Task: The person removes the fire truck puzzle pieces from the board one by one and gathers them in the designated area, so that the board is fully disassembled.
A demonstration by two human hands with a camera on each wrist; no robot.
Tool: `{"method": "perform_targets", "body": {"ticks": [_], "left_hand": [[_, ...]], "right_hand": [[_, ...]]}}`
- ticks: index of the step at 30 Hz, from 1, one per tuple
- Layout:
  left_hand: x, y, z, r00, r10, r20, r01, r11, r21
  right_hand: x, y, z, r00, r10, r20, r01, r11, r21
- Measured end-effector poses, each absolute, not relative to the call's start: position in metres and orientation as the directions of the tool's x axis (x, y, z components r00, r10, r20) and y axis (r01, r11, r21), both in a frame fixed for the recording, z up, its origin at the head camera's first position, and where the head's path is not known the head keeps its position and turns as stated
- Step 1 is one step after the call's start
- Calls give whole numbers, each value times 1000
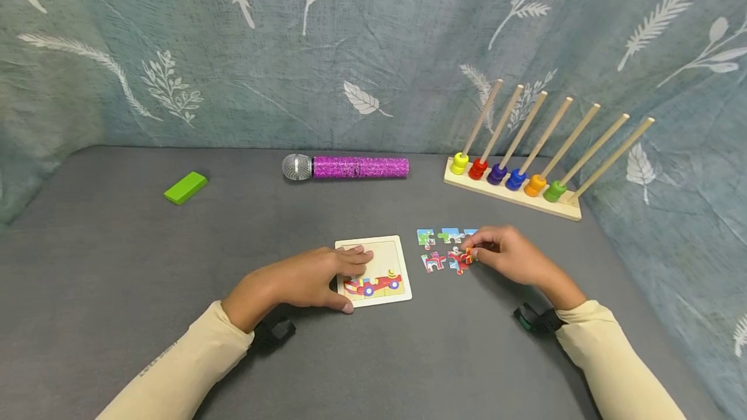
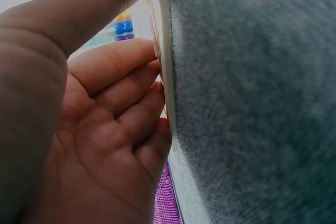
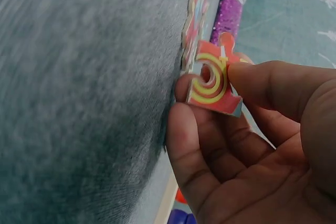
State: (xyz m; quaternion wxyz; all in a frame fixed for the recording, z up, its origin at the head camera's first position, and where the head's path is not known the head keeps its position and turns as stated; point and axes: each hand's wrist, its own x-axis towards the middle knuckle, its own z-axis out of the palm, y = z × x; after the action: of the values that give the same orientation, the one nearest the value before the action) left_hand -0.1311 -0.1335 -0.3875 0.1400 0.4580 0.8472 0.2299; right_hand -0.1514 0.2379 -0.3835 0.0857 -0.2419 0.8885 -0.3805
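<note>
A square wooden puzzle board (image 1: 380, 253) lies on the table, with pieces showing a red car (image 1: 379, 287) fitted along its near part. My left hand (image 1: 309, 277) rests on the board's left side, fingers stretched over the surface and thumb at the near edge. To the right, my right hand (image 1: 513, 258) pinches a red puzzle piece with yellow rings (image 3: 216, 97) between thumb and fingers, tilted up from the table. Beside that hand lie several loose puzzle pieces, among them a green one (image 1: 425, 237) and a red one (image 1: 433, 262).
Behind the board lies a purple glittery microphone (image 1: 360, 167). A wooden peg stand with coloured beads (image 1: 513, 196) stands at the back right. A green block (image 1: 185, 188) lies at the back left. A leaf-patterned cloth (image 1: 373, 50) hangs behind the grey table.
</note>
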Motion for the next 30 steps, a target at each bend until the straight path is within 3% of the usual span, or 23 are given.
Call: {"method": "perform_targets", "body": {"ticks": [14, 30], "left_hand": [[-132, -132, -389, -552, 833, -33, 690, 479, 543], [-133, -132, -392, -559, 829, -24, 689, 480, 543]], "right_hand": [[-148, 248, -383, -889, -458, -32, -295, 624, -723], [-155, 254, -382, -869, -494, -17, -363, 661, -657]]}}
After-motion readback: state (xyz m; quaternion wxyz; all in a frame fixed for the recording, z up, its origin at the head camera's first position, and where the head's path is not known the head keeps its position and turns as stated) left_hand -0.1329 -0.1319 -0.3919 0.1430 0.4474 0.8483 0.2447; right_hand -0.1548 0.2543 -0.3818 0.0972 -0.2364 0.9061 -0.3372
